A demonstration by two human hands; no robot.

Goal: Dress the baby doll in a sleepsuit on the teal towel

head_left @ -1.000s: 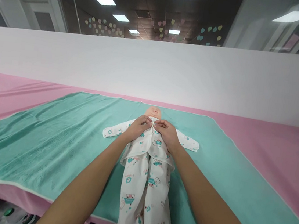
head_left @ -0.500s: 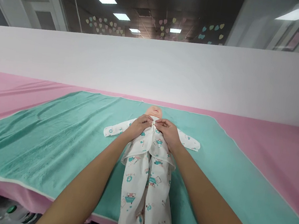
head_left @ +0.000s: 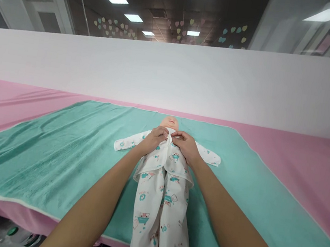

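Observation:
A baby doll (head_left: 170, 122) lies on its back, head away from me, dressed in a white printed pajama top (head_left: 156, 161) and matching pajama pants (head_left: 147, 215). Both sleeves stretch out to the sides. At the top of the front opening, just below the doll's neck, my left hand (head_left: 154, 139) pinches one edge of the pajama top. My right hand (head_left: 186, 146) pinches the opposite edge, its fingertips almost meeting the left ones. Any fastener between the fingertips is too small to make out.
Under the doll is a teal towel (head_left: 66, 146) with a white border, spread over a pink sheet (head_left: 306, 168). A low white wall (head_left: 171, 77) stands behind, with dark glass above it. Below the near left edge, a bottle with a green cap (head_left: 12, 231) shows.
Both hands stay at the collar of the pajama top with only tiny fingertip shifts. The doll lies as before.

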